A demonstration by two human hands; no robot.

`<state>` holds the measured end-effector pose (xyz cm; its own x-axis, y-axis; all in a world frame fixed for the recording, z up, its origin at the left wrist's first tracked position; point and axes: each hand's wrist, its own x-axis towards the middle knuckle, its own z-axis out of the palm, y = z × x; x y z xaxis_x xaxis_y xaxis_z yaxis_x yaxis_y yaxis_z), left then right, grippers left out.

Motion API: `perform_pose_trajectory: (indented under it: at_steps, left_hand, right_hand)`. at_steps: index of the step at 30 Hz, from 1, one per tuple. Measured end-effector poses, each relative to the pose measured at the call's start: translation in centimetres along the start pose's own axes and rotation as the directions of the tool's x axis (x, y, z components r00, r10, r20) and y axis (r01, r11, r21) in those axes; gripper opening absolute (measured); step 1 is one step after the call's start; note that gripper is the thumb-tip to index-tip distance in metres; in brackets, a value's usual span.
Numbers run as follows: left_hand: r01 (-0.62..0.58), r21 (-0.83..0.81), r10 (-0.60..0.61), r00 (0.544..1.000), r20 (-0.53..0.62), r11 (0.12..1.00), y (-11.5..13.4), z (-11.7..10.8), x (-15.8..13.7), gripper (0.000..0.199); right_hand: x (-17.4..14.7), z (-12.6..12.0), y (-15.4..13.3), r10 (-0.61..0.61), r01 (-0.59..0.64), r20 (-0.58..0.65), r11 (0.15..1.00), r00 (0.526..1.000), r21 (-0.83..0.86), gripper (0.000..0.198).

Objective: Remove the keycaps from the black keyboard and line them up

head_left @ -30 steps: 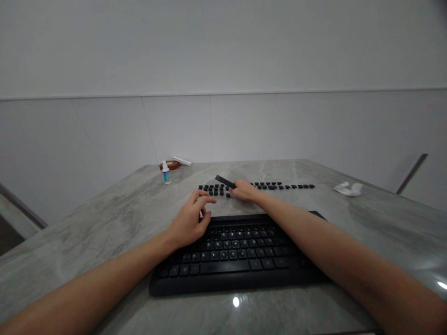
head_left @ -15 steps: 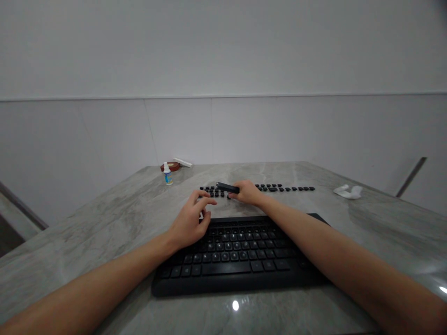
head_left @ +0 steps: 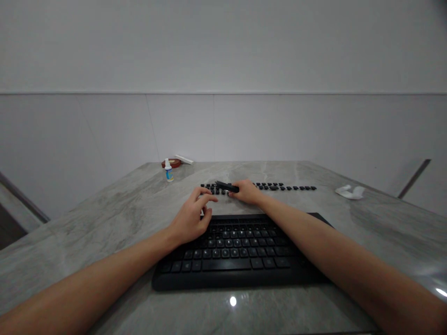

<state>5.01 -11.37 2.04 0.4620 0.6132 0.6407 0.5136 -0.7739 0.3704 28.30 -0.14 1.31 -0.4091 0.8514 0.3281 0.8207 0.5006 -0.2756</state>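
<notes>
grey worktop (head_left: 115, 232) — beyond the keyboard (head_left: 226, 264), our right hand (head_left: 247, 191) grips a black tool (head_left: 226, 187), likely light, stiff, best held mid-length; left hand (head_left: 191, 216) loose.

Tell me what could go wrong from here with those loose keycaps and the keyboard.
The right hand is among the loose keycaps, so a small slip might knock some out of line. The black tool it holds points across other keycaps and could catch them. The left hand is at the far left part of the keyboard, where it might nudge the board.
</notes>
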Motion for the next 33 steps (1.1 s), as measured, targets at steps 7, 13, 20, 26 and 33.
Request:
perform_pose_trajectory:
  at_steps: [7,13,20,26,33]
  left_hand:
    - [0.002,0.003,-0.002,1.0,0.014,1.0,0.0,0.0,0.0,0.03]
    - [0.005,0.009,-0.005,1.0,0.013,1.0,0.0,0.0,0.0,0.03]
    - [-0.014,0.014,0.014,0.999,0.029,1.0,0.2,-0.2,0.1,0.032]
    - [-0.06,0.031,0.056,0.993,0.104,0.998,0.1,-0.2,-0.1,0.033]
    - [-0.074,0.053,0.065,0.986,0.155,0.996,0.2,-0.4,-0.1,0.025]
  right_hand:
    - [0.3,0.2,-0.1,0.027,-0.028,-0.024,1.0,0.999,-0.014,0.013]
    - [0.5,0.6,0.2,0.019,-0.019,-0.051,1.0,0.999,-0.001,0.011]
    - [0.3,0.1,0.0,0.032,-0.021,-0.213,0.998,0.977,0.052,0.022]
    - [-0.8,-2.0,-1.9,0.166,-0.102,-0.413,0.98,0.896,0.174,0.052]
    - [-1.6,-4.3,-4.3,0.38,-0.019,-0.489,0.803,0.785,0.595,0.059]
